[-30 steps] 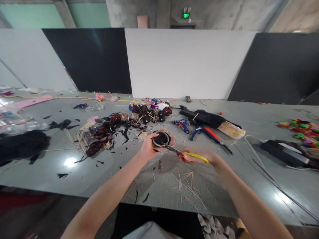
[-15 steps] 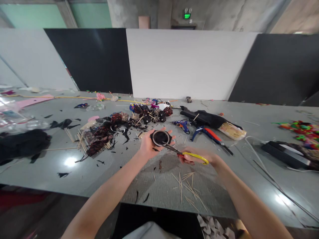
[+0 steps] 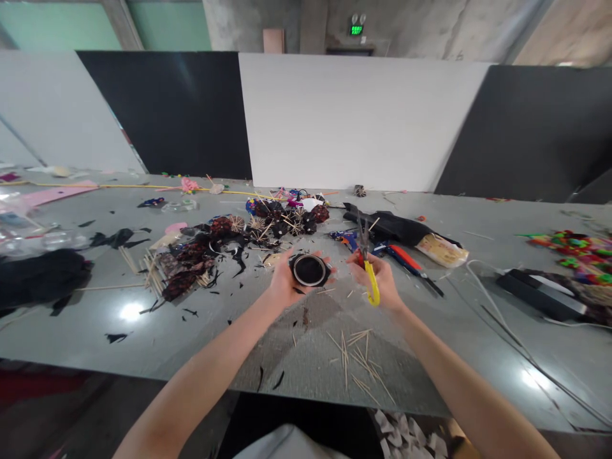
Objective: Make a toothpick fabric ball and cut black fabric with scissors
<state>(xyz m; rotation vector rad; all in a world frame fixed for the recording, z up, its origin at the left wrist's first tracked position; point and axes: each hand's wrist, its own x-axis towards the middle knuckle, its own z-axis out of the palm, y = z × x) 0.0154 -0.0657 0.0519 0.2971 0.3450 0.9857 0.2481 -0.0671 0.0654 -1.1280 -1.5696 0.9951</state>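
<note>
My left hand (image 3: 285,278) is closed round a round black piece with a pale ring (image 3: 310,270), its dark middle facing up. Fingertips show at its far right edge. In my right hand (image 3: 381,280) is a pair of scissors (image 3: 368,264) with yellow and red handles, the blades pointing up and away from me. The scissors are apart from the ringed piece. Behind the right hand lie a blue glue gun (image 3: 345,238) and a red-and-blue tool (image 3: 404,259). Thin wooden sticks (image 3: 363,360) are scattered on the table nearer to me.
Spiky dark balls with sticks (image 3: 287,220) lie at the back middle. Dark net-like material (image 3: 189,271) and a black cloth (image 3: 43,278) are on the left. A black sleeve-like bag (image 3: 389,226), a black box (image 3: 540,293), cables and colourful pieces (image 3: 574,248) lie right.
My right hand has lifted the scissors off the ringed piece and turned them from pointing left to pointing upward. The left hand stays in almost the same place.
</note>
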